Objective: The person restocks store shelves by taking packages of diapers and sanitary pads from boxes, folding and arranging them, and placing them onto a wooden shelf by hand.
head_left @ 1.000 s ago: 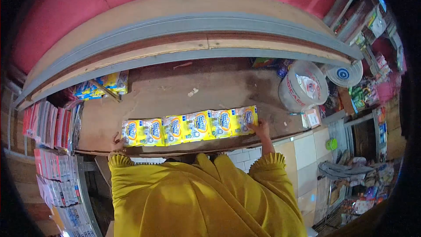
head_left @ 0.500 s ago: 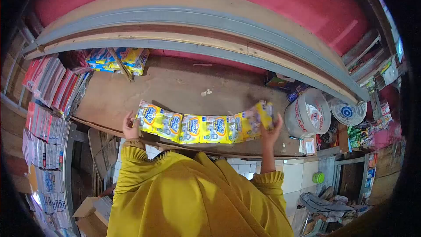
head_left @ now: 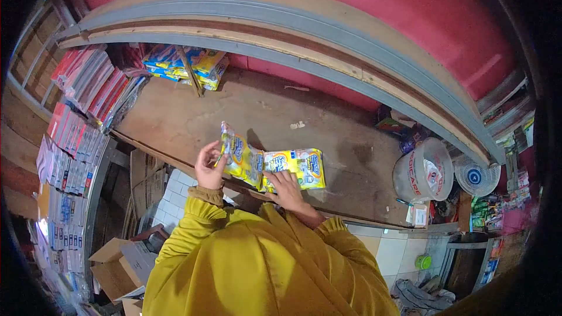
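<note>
A strip of joined yellow sachets [head_left: 312, 167] lies near the front edge of the wooden shelf [head_left: 363, 152]. Its left part is raised and tilted, with my left hand [head_left: 211, 165] closed on that end. My right hand [head_left: 285, 189] rests flat on the middle of the strip, fingers spread, pressing the sachets against the wood. The right part of the strip lies flat and looks folded over on itself.
Stacked books [head_left: 82, 82] stand at the left. Yellow and blue packets [head_left: 208, 67] lie at the back left. On the right are a clear bucket [head_left: 404, 178] and a white fan [head_left: 477, 177]. An open cardboard box [head_left: 114, 278] sits at lower left. A metal-edged beam [head_left: 281, 41] crosses above.
The right end of the strip has been folded over to the left, making it shorter. My right hand has moved left onto its middle, while my left hand has raised the left end.
</note>
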The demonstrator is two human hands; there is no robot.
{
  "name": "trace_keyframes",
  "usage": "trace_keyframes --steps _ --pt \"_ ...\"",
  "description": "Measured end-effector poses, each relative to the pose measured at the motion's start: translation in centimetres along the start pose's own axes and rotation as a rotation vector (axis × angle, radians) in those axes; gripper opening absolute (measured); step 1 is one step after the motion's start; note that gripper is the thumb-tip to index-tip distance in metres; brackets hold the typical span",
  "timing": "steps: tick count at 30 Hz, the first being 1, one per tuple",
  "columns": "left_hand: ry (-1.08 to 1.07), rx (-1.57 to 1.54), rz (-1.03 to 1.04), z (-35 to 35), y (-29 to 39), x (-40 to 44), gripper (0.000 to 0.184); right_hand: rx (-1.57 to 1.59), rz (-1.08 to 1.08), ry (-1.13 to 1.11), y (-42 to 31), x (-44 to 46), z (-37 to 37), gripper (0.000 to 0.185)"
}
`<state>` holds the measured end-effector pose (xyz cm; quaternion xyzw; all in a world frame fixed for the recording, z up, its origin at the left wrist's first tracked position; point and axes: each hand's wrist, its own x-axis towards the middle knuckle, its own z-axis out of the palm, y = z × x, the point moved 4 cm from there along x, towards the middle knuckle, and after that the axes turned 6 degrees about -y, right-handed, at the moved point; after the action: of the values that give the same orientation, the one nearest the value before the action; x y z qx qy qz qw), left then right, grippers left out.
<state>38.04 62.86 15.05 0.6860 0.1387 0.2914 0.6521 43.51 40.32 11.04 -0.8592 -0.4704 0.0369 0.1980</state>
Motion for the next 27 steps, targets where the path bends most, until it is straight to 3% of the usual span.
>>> trace_keyframes --steps 6,7,10,12,15,18,22,25,27 --pt "-0.214 -0.004 0.139 7.3 2.0 -0.8 0.031 0.054 -0.089 0.007 1.2 -1.3 1.7 0.047" --pt "-0.294 0.073 0.167 9.3 3.4 -1.3 0.029 -0.002 -0.019 -0.150 1.3 -1.4 2.2 0.040" --pt "-0.537 0.145 0.354 15.2 3.8 -3.1 0.028 0.219 0.006 -0.022 1.3 -2.1 2.7 0.029" --pt "-0.863 0.291 0.246 18.5 2.1 -4.3 0.026 0.251 -0.020 -0.071 1.1 -3.5 2.6 0.027" --pt "-0.941 0.310 0.516 21.3 -1.1 -5.6 0.025 0.294 -0.024 -0.141 1.1 -6.5 1.2 0.026" --pt "-0.994 0.285 0.476 21.9 -2.6 -6.2 0.025 0.105 -0.050 0.238 0.7 -10.0 -3.1 0.024" --pt "-1.102 0.198 0.317 21.9 -3.9 -6.5 0.026 -0.041 0.303 0.452 4.5 -13.2 -5.7 0.038" --pt "-1.098 0.049 0.260 21.8 -4.2 -6.4 0.024 0.015 0.313 0.413 5.2 -10.5 -7.1 0.045" --pt "-1.029 -0.148 0.134 20.5 -2.3 -5.8 0.022 0.101 0.316 0.367 8.7 -10.6 -3.7 0.047"
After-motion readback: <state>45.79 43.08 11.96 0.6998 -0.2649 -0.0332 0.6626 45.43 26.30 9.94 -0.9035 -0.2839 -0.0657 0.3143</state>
